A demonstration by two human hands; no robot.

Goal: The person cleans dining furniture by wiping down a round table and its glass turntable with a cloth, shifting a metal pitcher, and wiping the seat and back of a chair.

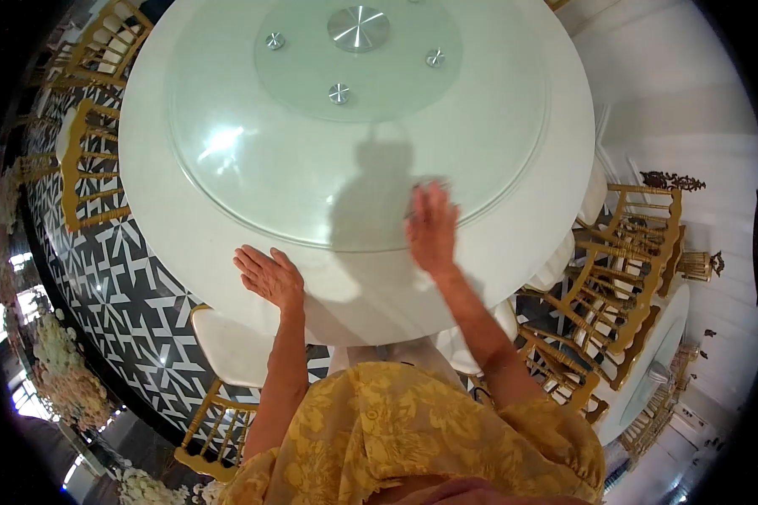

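Note:
A round white table (152,168) carries a large glass turntable (269,160). My left hand (268,276) lies flat on the white tabletop near its front edge, fingers stretched out and holding nothing. Over the front right rim of the glass is my right hand (432,225), its fingers bent and blurred by motion. A small greyish, dark-edged patch shows at those fingertips, too smeared to name. My shadow falls across the glass beside this hand.
Metal discs, one large hub (359,29) and several small ones, show through the glass. Gold chairs with white seats (232,345) stand around the table, with more chairs (623,269) crowded at right. Another glass-topped table (661,353) stands beyond them. Flowers (67,370) are at lower left.

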